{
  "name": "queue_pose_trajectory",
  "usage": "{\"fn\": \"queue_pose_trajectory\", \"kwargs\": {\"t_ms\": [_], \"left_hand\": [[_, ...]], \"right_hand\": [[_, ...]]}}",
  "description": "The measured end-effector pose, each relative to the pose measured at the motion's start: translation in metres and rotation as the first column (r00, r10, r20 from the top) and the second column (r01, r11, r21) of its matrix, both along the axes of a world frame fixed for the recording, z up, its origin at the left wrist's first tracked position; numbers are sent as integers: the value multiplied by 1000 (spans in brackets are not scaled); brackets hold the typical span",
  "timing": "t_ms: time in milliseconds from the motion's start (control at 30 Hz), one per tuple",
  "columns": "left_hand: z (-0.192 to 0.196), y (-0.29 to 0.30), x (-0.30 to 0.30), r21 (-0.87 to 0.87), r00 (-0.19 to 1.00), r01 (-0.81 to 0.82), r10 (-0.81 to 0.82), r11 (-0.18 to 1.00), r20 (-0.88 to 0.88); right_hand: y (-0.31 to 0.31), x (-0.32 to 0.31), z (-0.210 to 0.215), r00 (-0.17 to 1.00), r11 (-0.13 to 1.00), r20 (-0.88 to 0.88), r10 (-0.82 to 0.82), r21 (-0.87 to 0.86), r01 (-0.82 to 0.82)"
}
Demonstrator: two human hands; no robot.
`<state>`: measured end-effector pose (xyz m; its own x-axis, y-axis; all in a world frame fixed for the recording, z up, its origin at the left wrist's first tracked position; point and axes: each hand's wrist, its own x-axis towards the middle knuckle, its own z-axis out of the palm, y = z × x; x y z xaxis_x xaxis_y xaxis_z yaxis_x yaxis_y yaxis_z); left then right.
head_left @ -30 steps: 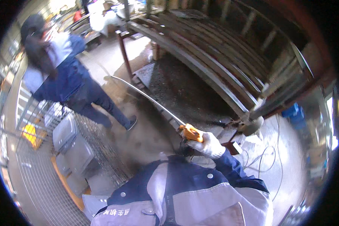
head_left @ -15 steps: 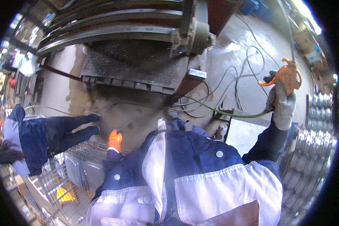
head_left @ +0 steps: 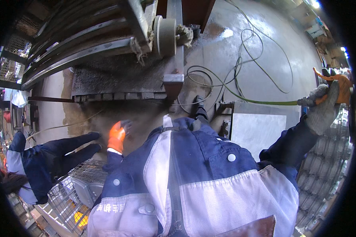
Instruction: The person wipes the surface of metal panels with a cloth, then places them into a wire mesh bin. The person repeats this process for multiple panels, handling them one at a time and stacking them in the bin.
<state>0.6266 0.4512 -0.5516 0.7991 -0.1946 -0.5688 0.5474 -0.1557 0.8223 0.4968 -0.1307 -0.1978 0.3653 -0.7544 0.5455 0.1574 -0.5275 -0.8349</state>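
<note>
My right hand [head_left: 326,108], in a grey work glove, is raised at the far right and closed around an orange spray gun [head_left: 344,87]. A green hose [head_left: 265,103] runs from the gun's lower end leftward, down to the floor. The gun's front part lies close to the dark rim of the picture. On the left, my left hand [head_left: 118,136] wears an orange glove with dark fingertips. It hangs low over the wet floor, its fingers loosely apart and nothing visible in them.
A metal frame with bars and a roller [head_left: 165,36] stands ahead at the left, over a dark slab [head_left: 118,77]. Loops of hose lie on the floor [head_left: 209,51]. A white-topped panel [head_left: 257,128] is at right, stacked metal parts [head_left: 324,158] beyond. Another person [head_left: 43,158] and a wire cage [head_left: 63,189] are left.
My right hand has moved outward to the right with the spray gun, drawing the hose along. The view has shifted, so the frame and roller sit further left. My left-hand fingers look more spread.
</note>
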Motion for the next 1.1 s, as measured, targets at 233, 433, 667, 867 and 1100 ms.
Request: {"fn": "queue_pose_trajectory", "kwargs": {"t_ms": [233, 433, 667, 867, 1100], "left_hand": [[167, -161, 23, -255, 959, 257, -213, 932, 185], [237, -274, 49, -277, 939, 238, -148, 931, 310], [282, -331, 78, -233, 953, 166, -94, 958, 290], [264, -366, 108, -220, 944, 131, -54, 967, 324], [287, -481, 137, -60, 921, -132, 145, 989, 362]], "right_hand": [[-120, 107, -28, 994, 988, 64, -90, 128, 82], [-250, 242, 4, 889, 928, 338, 309, 99, -359], [-357, 379, 93, 673, 872, 583, 455, -139, -469], [-458, 514, 173, 833, 913, 381, 402, -244, -329], [-508, 702, 208, 897, 952, 318, 306, -90, -292]]}}
